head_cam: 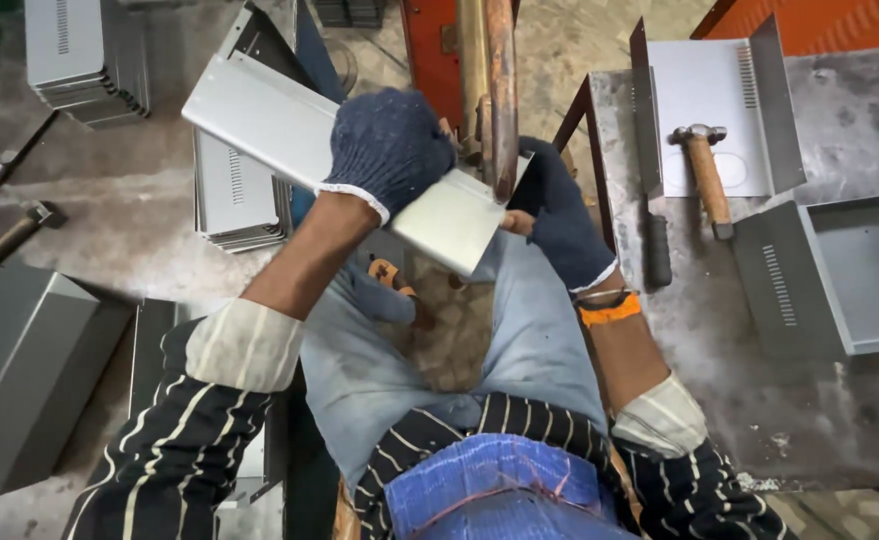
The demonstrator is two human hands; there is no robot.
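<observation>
Your gloved left hand [387, 148] grips the top of the bent sheet-metal panel [289, 130] about midway along its length, fingers closed over it, while your gloved right hand [556, 205] clamps its near end just beside the upright copper-coloured electrode arms [489, 90] of the machine between your knees. The panel lies tilted, its far end rising toward the upper left and its near corner tucked against the arms. Keep both grips firm and the flange flat against the arms; hold your right fingertips clear of the contact point, since they sit very close to it. To your right, the metal table [859, 110] carries a hammer [704, 170], a folded vented panel [704, 95] and an open grey box [849, 270]; its edge runs close to your right forearm, so room there is tight. To your left, stacked vented panels [234, 195] stand near the panel's far end; swing it with care.
</observation>
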